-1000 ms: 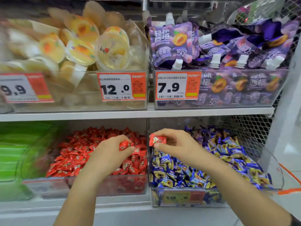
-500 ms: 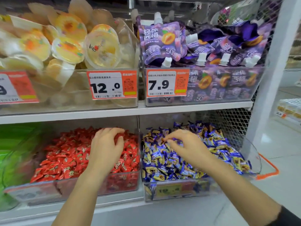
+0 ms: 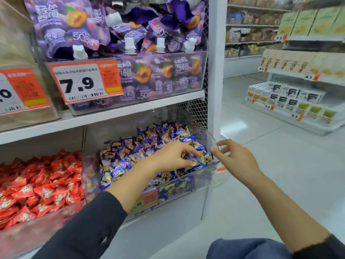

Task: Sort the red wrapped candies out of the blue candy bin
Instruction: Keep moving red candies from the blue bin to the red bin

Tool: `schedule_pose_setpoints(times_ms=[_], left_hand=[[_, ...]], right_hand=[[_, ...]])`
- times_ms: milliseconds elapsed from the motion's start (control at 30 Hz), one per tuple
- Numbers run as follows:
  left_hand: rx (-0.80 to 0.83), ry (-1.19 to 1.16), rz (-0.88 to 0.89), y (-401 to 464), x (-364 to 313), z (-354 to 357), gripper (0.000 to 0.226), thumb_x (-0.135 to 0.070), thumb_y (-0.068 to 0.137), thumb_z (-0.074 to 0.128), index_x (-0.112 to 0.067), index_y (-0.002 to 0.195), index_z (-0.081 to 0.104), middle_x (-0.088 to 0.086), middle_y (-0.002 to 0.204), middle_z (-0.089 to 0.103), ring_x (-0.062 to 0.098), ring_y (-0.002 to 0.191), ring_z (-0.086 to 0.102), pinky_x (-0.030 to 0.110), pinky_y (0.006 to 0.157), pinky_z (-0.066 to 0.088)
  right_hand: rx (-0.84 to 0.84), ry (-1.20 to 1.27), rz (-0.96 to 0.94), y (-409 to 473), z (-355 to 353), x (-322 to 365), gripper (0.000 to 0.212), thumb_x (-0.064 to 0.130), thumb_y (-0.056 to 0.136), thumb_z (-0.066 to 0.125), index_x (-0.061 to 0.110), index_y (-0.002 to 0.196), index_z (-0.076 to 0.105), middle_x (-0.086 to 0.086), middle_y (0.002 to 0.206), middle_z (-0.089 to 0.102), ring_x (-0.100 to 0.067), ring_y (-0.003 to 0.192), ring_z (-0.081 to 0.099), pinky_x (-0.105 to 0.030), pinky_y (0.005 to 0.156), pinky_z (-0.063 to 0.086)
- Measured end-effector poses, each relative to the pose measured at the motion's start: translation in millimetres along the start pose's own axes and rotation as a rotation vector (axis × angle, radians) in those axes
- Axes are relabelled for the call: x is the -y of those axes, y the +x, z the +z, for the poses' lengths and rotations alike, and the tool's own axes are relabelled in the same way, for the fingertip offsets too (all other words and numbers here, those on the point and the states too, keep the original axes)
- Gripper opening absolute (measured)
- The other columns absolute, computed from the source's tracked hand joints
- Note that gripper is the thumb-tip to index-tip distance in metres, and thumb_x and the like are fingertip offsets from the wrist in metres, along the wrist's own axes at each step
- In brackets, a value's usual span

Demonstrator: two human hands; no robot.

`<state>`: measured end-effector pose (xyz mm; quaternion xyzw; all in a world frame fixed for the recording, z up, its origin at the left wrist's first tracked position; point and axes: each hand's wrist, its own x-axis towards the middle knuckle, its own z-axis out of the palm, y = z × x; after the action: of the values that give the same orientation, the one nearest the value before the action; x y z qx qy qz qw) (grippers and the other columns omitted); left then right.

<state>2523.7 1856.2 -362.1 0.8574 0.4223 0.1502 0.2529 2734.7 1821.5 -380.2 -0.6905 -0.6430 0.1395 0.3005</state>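
Red wrapped candies (image 3: 37,187) piled in a clear bin on the left, low shelf. Next to it, blue candy bin (image 3: 203,186) full of blue and yellow sweets. No red ones showing in there. Left hand (image 3: 173,157) down on the blue pile, fingers bent into the sweets; can't tell if holding one. Right hand (image 3: 235,156) at the bin's right side wall, fingers loosely bent, pinching nothing. Price tag (image 3: 84,83) reading 7.9 up above, under purple pouches (image 3: 78,28).

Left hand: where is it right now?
Head view, centre: the left hand is inside the blue candy bin, fingers on the blue candies near its right end, with the right hand just outside the bin's right wall.
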Motion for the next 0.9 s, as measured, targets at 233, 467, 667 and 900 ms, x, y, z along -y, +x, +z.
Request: schedule_pose_setpoints(times_ms=[233,467,667,900], left_hand=[[0.173,0.577,0.212,45,8,26,0.054,-0.045,0.086,0.064,-0.03,0.137,0.051,0.006,0.137,0.044,0.025,0.131,0.031,0.036,0.11,0.024],[0.273,1.03,-0.032,30,28,4,0.055,-0.048,0.084,0.058,-0.033,0.136,0.046,0.007,0.135,0.043,0.031,0.121,0.043,0.041,0.095,0.041],[0.281,0.875,-0.445,-11,58,-47,0.062,-0.057,0.084,0.058,-0.033,0.139,0.043,0.003,0.131,0.049,0.026,0.118,0.051,0.037,0.093,0.047],[0.204,0.903,-0.344,3,27,-53,0.049,-0.054,0.085,0.059,-0.027,0.127,0.058,-0.001,0.129,0.055,0.021,0.115,0.055,0.039,0.094,0.049]], right_hand=[[0.158,-0.068,-0.015,16,19,-16,0.025,0.028,0.091,0.049,0.024,0.109,0.065,-0.004,0.094,0.07,-0.024,0.09,0.065,-0.034,0.078,0.05],[0.17,-0.093,-0.059,19,23,-25,0.027,0.031,0.09,0.044,0.023,0.106,0.064,-0.006,0.097,0.069,-0.029,0.085,0.066,-0.039,0.081,0.051],[0.152,-0.114,-0.082,17,22,-21,0.029,0.029,0.092,0.042,0.019,0.109,0.063,-0.009,0.098,0.069,-0.029,0.092,0.064,-0.038,0.082,0.051],[0.151,-0.148,-0.084,16,19,-17,0.03,0.03,0.093,0.041,0.018,0.11,0.063,-0.01,0.104,0.069,-0.031,0.099,0.061,-0.038,0.082,0.051]])
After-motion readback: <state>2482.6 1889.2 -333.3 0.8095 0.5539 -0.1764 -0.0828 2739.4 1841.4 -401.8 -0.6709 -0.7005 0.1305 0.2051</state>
